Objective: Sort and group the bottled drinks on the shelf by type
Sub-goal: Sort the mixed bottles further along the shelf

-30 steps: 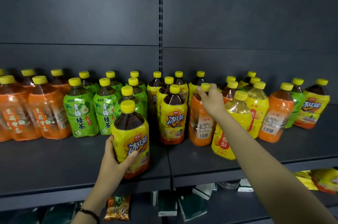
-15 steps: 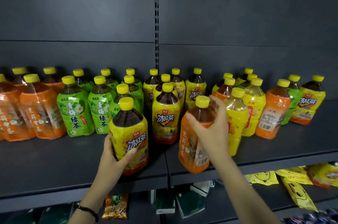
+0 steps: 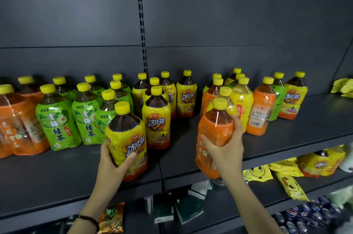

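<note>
My left hand (image 3: 112, 163) grips a yellow-label iced tea bottle (image 3: 127, 138) that stands near the shelf's front edge. An orange-label bottle (image 3: 214, 134) is held in my right hand (image 3: 227, 147), lifted in front of the shelf edge. On the dark shelf (image 3: 57, 176) stand orange bottles (image 3: 21, 126) at far left, then green tea bottles (image 3: 57, 119), then more yellow iced tea bottles (image 3: 156, 119) in the middle. A mixed cluster on the right holds an orange bottle (image 3: 260, 107), a clear yellow bottle (image 3: 242, 103), a green one (image 3: 278, 98) and a yellow iced tea bottle (image 3: 294, 98).
Yellow packets (image 3: 342, 86) lie at the shelf's far right. The lower shelf holds snack bags (image 3: 112, 218), dark green boxes (image 3: 187, 211), yellow smiley packets (image 3: 257, 173) and cans (image 3: 313, 214). The back panel (image 3: 229, 23) is dark grey.
My right hand took the orange bottle out of the right cluster and pulled it forward, off the shelf front. My left hand has kept hold of the yellow iced tea bottle.
</note>
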